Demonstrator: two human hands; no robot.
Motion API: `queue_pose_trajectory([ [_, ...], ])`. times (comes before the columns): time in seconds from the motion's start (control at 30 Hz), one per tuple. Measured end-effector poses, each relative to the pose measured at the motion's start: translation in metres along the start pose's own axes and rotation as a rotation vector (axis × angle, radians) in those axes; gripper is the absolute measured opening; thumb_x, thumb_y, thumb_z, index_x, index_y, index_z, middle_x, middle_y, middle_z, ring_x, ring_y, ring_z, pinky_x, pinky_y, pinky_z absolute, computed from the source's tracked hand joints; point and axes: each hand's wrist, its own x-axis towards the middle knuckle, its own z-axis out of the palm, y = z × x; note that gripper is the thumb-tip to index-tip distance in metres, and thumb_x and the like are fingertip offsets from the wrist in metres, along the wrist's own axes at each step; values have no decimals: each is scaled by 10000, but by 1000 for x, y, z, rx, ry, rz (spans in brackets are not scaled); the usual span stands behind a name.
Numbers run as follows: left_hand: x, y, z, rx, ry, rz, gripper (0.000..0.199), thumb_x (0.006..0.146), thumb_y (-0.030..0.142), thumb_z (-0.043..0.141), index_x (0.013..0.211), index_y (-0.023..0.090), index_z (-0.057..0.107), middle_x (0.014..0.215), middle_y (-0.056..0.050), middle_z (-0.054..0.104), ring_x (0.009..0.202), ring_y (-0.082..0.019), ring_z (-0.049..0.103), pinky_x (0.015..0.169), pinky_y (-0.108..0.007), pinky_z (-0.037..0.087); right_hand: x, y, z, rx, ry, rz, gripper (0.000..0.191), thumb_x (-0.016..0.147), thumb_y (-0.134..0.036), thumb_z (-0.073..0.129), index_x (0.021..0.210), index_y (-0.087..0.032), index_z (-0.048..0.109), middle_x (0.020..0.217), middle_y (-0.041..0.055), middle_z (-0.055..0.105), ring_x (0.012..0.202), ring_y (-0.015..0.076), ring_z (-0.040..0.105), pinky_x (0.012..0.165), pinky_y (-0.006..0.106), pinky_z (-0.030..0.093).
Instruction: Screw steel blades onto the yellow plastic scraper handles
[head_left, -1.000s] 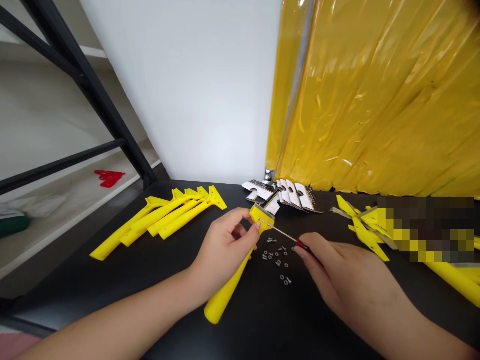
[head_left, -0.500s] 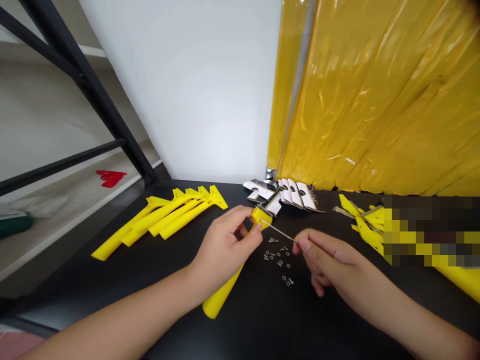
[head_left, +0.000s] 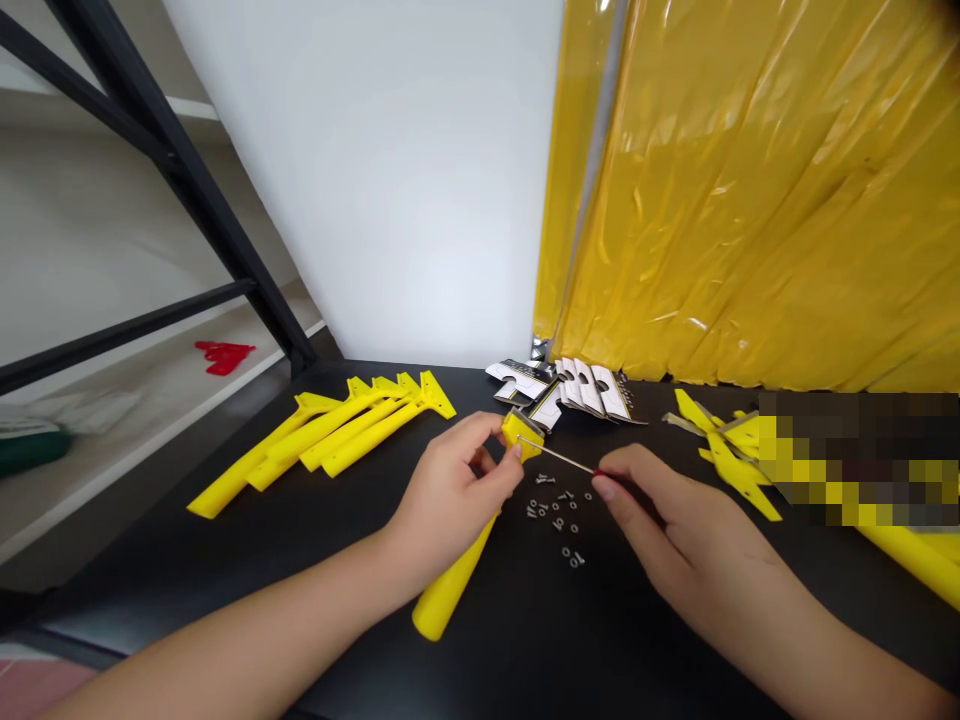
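In left grip, yellow handle

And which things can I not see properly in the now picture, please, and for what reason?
All in the head view:
Handle of the screwdriver: mostly hidden by the right hand.
Middle of the yellow scraper: covered by the left hand.
Yellow parts at right: partly hidden by pixelation.
Small metal pieces: too small to count surely.
Green object: cut off by left edge.
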Motion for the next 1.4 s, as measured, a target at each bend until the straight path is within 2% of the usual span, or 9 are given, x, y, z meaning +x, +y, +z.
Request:
queue_pose_trajectory([
  [0.43, -1, -1, 1, 5, -3, -3, 113, 976, 323, 623, 1031, 234, 666, 778, 16, 642, 610, -138, 615, 548, -243, 503, -1, 0, 2, 146, -94, 83, 276, 1099, -445, 426, 939, -260, 554, 695, -41, 568, 599, 153, 563, 564, 283, 413],
  [0.53, -1, 0, 1, -10, 0, -4, 101, 968, 315, 627, 1007, 232, 669, 748, 21, 638, 602, -141, 613, 547, -244, 502, -2, 1, 2, 57, -89, 34, 193, 1086, -404, 460, 1005, -256, 552, 728, -28, 604, 603, 163, 587, 566, 294, 421],
  [0.67, -1, 0, 0, -9, 2, -7, 96, 978, 325, 616, 1001, 239, 651, 747, 27, 630, 604, -139, 614, 557, -249, 503, -1, 3, 1, -133, -43, -122, 272, 1095, -362, 422, 894, -249, 567, 749, 12, 641, 614, 182, 614, 583, 317, 431],
  [0.8, -1, 1, 1, -4, -1, -21, 94, 980, 330, 617, 1005, 242, 641, 773, 27, 627, 608, -135, 610, 559, -252, 498, 0, 4, 2, -273, 73, -110, 236, 1090, -411, 440, 1113, -234, 594, 841, 47, 724, 600, 208, 681, 535, 315, 433],
  [0.87, -1, 1, 0, -1, -5, -29, 95, 982, 333, 615, 996, 241, 635, 782, 26, 626, 617, -135, 610, 570, -256, 501, -1, 4, 4, -288, 122, -95, 241, 1088, -411, 438, 1138, -209, 560, 815, 47, 712, 555, 210, 672, 498, 315, 409],
  [1.0, 0, 1, -1, 5, -20, -34, 113, 993, 352, 601, 989, 241, 617, 769, 30, 614, 622, -139, 608, 572, -256, 496, 0, 0, 3, -168, 33, -101, 244, 1092, -366, 416, 928, -238, 544, 728, 6, 632, 573, 194, 623, 535, 311, 408],
  [1.17, 1, -1, -1, 55, -5, -15, 96, 993, 332, 600, 985, 239, 621, 744, 36, 602, 616, -138, 600, 566, -249, 480, 7, 2, 0, 288, -156, 214, 361, 1098, -492, 394, 904, -256, 588, 711, -29, 580, 623, 159, 574, 547, 263, 430],
  [1.33, 0, 1, -2, 117, 7, 54, 77, 996, 292, 594, 986, 228, 636, 821, 15, 623, 641, -128, 584, 582, -242, 475, 5, 6, 1, 196, -172, 106, 295, 1069, -461, 481, 923, -240, 612, 747, -17, 569, 676, 166, 522, 649, 313, 390],
  [1.4, -2, 3, -2, 141, 6, 101, 82, 1003, 278, 585, 974, 221, 637, 865, 5, 622, 663, -123, 580, 590, -237, 470, 4, 5, 0, 355, -211, 202, 346, 1065, -495, 486, 878, -229, 604, 700, -29, 512, 635, 149, 472, 608, 298, 362],
])
